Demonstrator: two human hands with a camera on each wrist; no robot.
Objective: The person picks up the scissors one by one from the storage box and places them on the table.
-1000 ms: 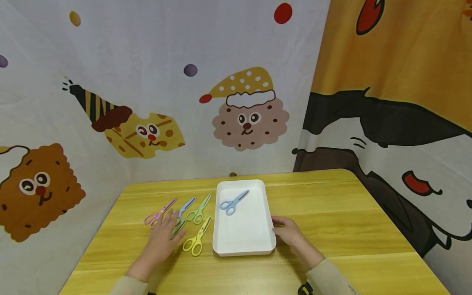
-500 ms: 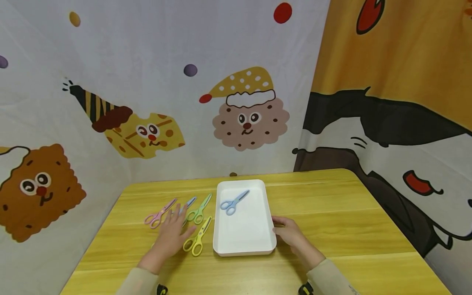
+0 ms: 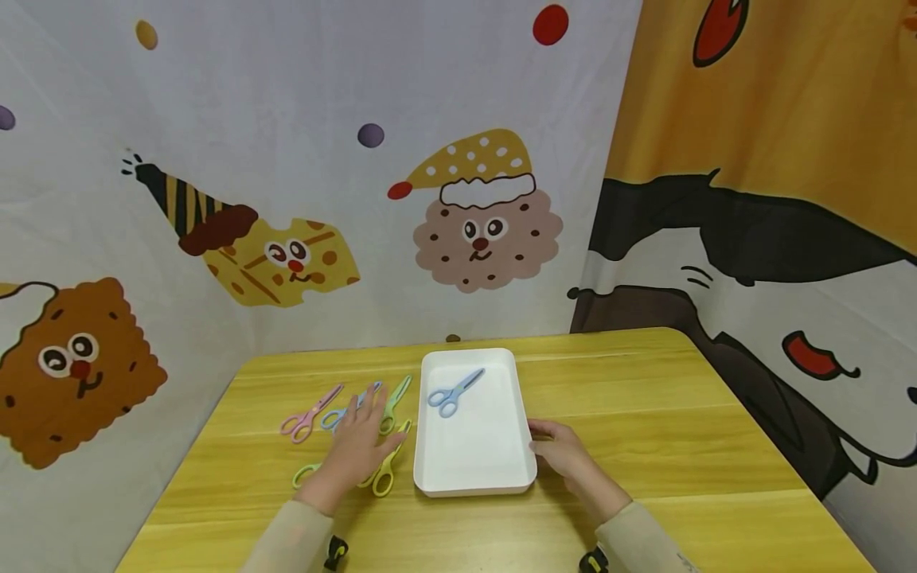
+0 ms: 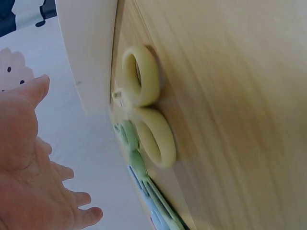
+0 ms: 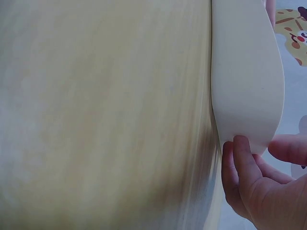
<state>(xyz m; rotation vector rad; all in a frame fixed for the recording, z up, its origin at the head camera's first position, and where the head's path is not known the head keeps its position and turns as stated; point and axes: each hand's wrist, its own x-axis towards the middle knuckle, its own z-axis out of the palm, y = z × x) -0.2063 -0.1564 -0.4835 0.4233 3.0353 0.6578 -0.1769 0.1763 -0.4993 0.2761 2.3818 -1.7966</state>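
Note:
My left hand (image 3: 358,442), fingers spread, hovers over the scissors on the left of the table and holds nothing. Partly under it in the head view are yellow scissors (image 3: 384,482), green scissors (image 3: 388,422) and blue scissors (image 3: 332,420). Another green pair (image 3: 304,476) shows only a handle loop by the wrist. Pink scissors (image 3: 310,415) lie at the far left. With its thumb at the rim and fingers against the outer wall, my right hand (image 5: 268,191) holds the white tray (image 3: 476,485). Inside the tray lie blue scissors (image 3: 451,395).
A yellow wood-grain table (image 3: 645,446) bears everything. Behind it hangs a white cloth (image 3: 308,103) printed with cartoon figures, joined at the right by an orange printed cloth (image 3: 802,119).
My left hand has moved right, from above the lower green scissors to over the yellow ones, uncovering a green handle loop. My right hand and the tray have stayed still.

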